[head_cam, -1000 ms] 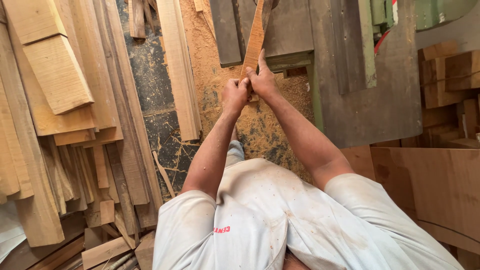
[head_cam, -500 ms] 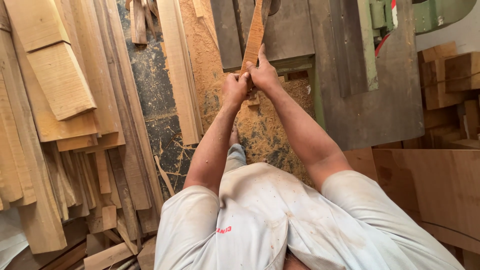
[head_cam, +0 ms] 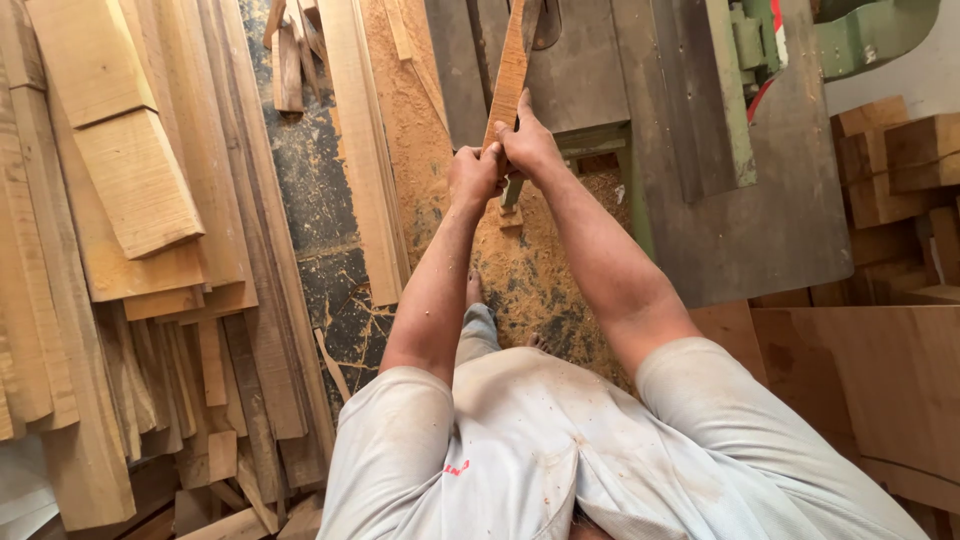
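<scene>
A narrow wooden strip point(head_cam: 510, 70) lies lengthwise on the grey metal table point(head_cam: 750, 230) of a saw machine, pointing away from me. My left hand point(head_cam: 472, 175) and my right hand point(head_cam: 528, 145) are side by side, both closed on the near end of the strip. The strip's far end reaches a dark opening in the table top near the upper edge of the view. My arms stretch forward from my light, dusty shirt.
Stacks of wooden planks point(head_cam: 140, 230) fill the left side. A long board point(head_cam: 365, 150) lies on the sawdust-covered floor point(head_cam: 530, 280). Wooden blocks point(head_cam: 900, 160) and a large wooden panel point(head_cam: 860, 390) stand at the right. A green machine part point(head_cam: 870, 40) sits top right.
Both hands have moved forward, away from me, pushing the strip further along the machine table. My arms are more stretched out than before.
</scene>
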